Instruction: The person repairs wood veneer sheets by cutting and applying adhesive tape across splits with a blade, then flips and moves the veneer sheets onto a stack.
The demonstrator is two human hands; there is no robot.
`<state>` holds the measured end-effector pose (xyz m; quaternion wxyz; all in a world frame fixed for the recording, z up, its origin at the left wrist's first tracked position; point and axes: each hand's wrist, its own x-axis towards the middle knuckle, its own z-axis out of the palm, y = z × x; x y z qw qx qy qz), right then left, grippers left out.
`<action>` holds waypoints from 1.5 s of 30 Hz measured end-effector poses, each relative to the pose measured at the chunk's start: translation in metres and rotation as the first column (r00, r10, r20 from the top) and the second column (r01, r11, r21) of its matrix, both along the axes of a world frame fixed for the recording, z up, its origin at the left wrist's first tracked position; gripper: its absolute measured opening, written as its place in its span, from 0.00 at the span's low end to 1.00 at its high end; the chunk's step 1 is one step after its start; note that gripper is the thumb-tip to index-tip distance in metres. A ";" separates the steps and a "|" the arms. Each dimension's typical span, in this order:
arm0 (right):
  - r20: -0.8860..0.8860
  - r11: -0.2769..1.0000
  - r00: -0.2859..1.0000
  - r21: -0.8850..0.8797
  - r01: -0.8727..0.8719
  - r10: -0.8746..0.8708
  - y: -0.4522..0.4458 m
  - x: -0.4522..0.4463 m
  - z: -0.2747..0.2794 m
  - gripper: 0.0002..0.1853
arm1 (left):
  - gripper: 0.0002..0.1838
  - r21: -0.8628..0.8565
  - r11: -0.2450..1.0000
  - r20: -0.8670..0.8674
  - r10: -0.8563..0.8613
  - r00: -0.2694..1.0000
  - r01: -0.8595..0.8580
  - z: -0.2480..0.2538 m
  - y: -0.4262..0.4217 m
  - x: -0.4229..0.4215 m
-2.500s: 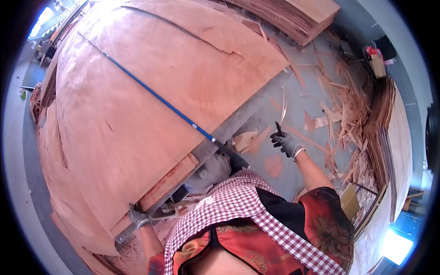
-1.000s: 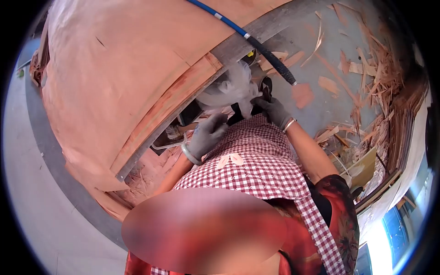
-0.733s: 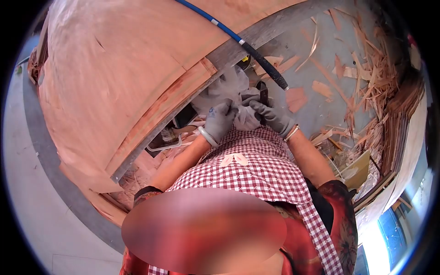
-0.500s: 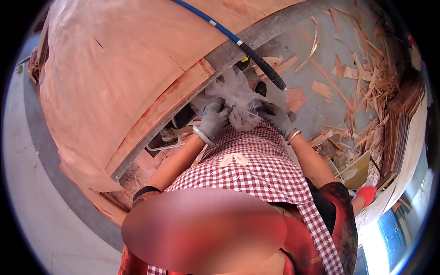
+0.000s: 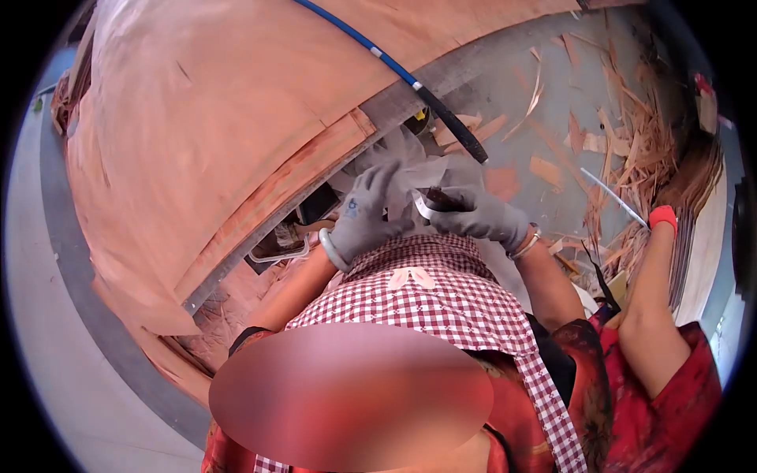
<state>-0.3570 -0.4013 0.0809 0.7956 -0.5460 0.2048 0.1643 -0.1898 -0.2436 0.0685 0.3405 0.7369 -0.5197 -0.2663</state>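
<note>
The moment in hand is close work in front of the body: both gloved hands are at waist height, amid thin translucent film (image 5: 398,150). The right hand (image 5: 485,219) is closed around a dark object (image 5: 448,199); a silvery strip (image 5: 423,206) shows at its fingertips, though whether the two are one piece cannot be told. The left hand (image 5: 364,217) faces it, fingers curved and spread apart from the thumb; whether a fold of film is caught there is unclear. Any further move, it seems, calls for a steady right grip, with the left fingers clear of the strip in case it has an edge.

The film looks limp, wrinkled and nearly weightless, bunched beyond both hands. Both gloves are matt grey and close-fitting. Below the hands spreads a checked cloth apron (image 5: 441,293), its weave gathered into soft folds.

Beyond the left hand, a broad, smooth, pinkish wood sheet (image 5: 229,118) covers the desk (image 5: 388,110), with a rougher reddish strip along the near side. A blue pole (image 5: 339,25) with a black, cylindrical grip (image 5: 452,124) crosses the desk edge beyond the right hand. Farther to that hand's right lie splintery, curled wood scraps (image 5: 643,150), near a co-worker's red-gloved hand (image 5: 664,216).
</note>
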 end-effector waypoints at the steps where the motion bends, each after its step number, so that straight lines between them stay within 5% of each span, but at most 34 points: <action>1: 0.023 1.000 1.000 -0.011 -0.019 0.019 -0.004 0.013 0.024 0.13 | 0.38 -0.045 0.996 -0.004 -0.078 0.997 0.078 0.024 -0.006 0.005; 2: 0.046 0.999 0.998 -0.018 -0.036 0.036 -0.007 0.022 0.047 0.12 | 0.43 -0.085 0.984 -0.003 -0.159 0.987 0.158 0.042 -0.008 0.007; 6: 0.251 0.990 0.958 -0.060 -0.126 0.137 -0.032 0.044 0.129 0.12 | 0.26 -0.253 0.950 -0.320 -0.263 0.910 0.185 0.064 -0.023 0.010; 7: 0.458 0.975 0.879 -0.218 -0.035 0.134 -0.045 0.047 0.135 0.14 | 0.16 -0.178 0.969 -0.223 -0.207 0.953 0.169 0.084 -0.026 0.013; 9: 0.646 0.963 0.760 -0.157 0.220 -0.068 -0.077 0.047 0.147 0.18 | 0.10 -0.202 0.976 -0.425 -0.161 0.891 0.080 0.063 -0.037 0.022; 12: 0.691 0.928 0.630 0.179 0.326 -0.355 -0.142 0.034 0.177 0.18 | 0.09 -0.129 0.990 -0.608 -0.130 0.783 0.064 0.060 -0.036 0.030; 15: 0.874 0.938 0.481 0.218 -0.271 -0.064 -0.196 0.072 0.266 0.15 | 0.09 -0.164 0.986 -0.777 -0.143 0.613 0.022 0.062 -0.041 0.030; 17: 0.918 0.977 0.364 0.093 0.194 -0.160 -0.232 0.040 0.308 0.17 | 0.08 -0.153 0.988 -0.835 -0.134 0.533 0.009 0.063 -0.041 0.031; 18: 0.923 0.900 0.334 0.031 0.434 -0.193 -0.250 0.025 0.329 0.19 | 0.08 -0.126 0.992 -0.844 -0.117 0.523 0.019 0.063 -0.039 0.035; 21: 0.802 0.817 0.596 -0.314 0.485 -0.046 -0.284 -0.015 0.336 0.22 | 0.09 -0.008 1.000 -0.869 -0.009 0.495 0.003 0.052 -0.021 0.039; 22: 0.627 0.806 0.570 0.165 0.569 -0.531 -0.344 -0.050 0.338 0.19 | 0.10 0.035 0.999 -0.877 0.036 0.479 -0.010 0.041 -0.014 0.036; 24: 0.489 0.529 0.712 -0.477 0.702 -0.504 -0.360 -0.066 0.293 0.11 | 0.12 -0.002 1.000 -0.857 0.006 0.515 -0.016 0.022 0.003 0.028; 26: 0.323 0.034 0.763 -0.911 0.411 -0.559 -0.360 -0.074 0.233 0.23 | 0.11 0.048 0.996 -0.896 0.077 0.438 -0.077 0.019 0.019 0.020; 27: 0.257 -0.157 0.883 -0.965 0.211 -0.393 -0.354 -0.065 0.219 0.21 | 0.11 0.076 0.994 -0.911 0.100 0.401 -0.076 0.015 0.030 0.016; 29: 0.432 0.083 0.843 -0.874 0.479 -0.320 -0.282 -0.013 0.169 0.18 | 0.10 0.104 0.993 -0.901 0.121 0.417 -0.065 -0.002 0.052 0.010; 32: 0.151 0.643 0.988 -0.755 0.130 -0.023 -0.161 0.062 0.151 0.16 | 0.09 0.231 0.972 -0.875 0.225 0.428 -0.039 0.011 0.067 0.003; 34: 0.034 0.586 0.938 -0.788 -0.186 0.345 -0.080 0.100 0.121 0.13 | 0.09 0.250 0.963 -0.886 0.269 0.377 -0.100 0.005 0.071 -0.018; 35: 0.020 0.613 0.871 -0.719 -0.329 0.491 -0.049 0.110 0.105 0.14 | 0.10 0.224 0.970 -0.874 0.242 0.422 -0.093 0.000 0.070 -0.032; 36: 0.206 0.555 0.706 -0.773 -0.307 0.677 -0.025 0.125 0.068 0.13 | 0.10 0.194 0.974 -0.845 0.227 0.485 -0.118 -0.004 0.071 -0.037; 37: 0.147 0.497 0.640 -0.765 -0.410 0.754 0.001 0.132 0.058 0.14 | 0.10 0.247 0.965 -0.778 0.251 0.575 -0.086 -0.010 0.072 -0.045; 40: 0.015 0.396 0.523 -0.671 -0.626 0.852 0.049 0.146 -0.019 0.18 | 0.11 0.217 0.976 -0.801 0.198 0.565 -0.034 -0.014 0.073 -0.057; 42: -0.125 0.252 0.441 -0.672 -0.697 0.889 0.062 0.154 -0.052 0.19 | 0.12 0.198 0.972 -0.933 0.226 0.280 -0.126 0.002 0.079 -0.059; 43: -0.211 0.165 0.383 -0.647 -0.744 0.899 0.074 0.175 -0.061 0.19 | 0.11 -0.072 0.993 -0.768 0.007 0.640 -0.096 -0.011 0.093 -0.045; 44: -0.317 0.092 0.325 -0.576 -0.812 0.891 0.081 0.180 -0.072 0.19 | 0.12 -0.114 0.985 -0.773 -0.007 0.634 -0.128 -0.015 0.107 -0.043; 45: -0.224 0.238 0.382 -0.484 -0.842 0.897 0.078 0.176 -0.097 0.18 | 0.11 0.000 0.981 -0.909 0.082 0.409 -0.196 -0.005 0.117 -0.036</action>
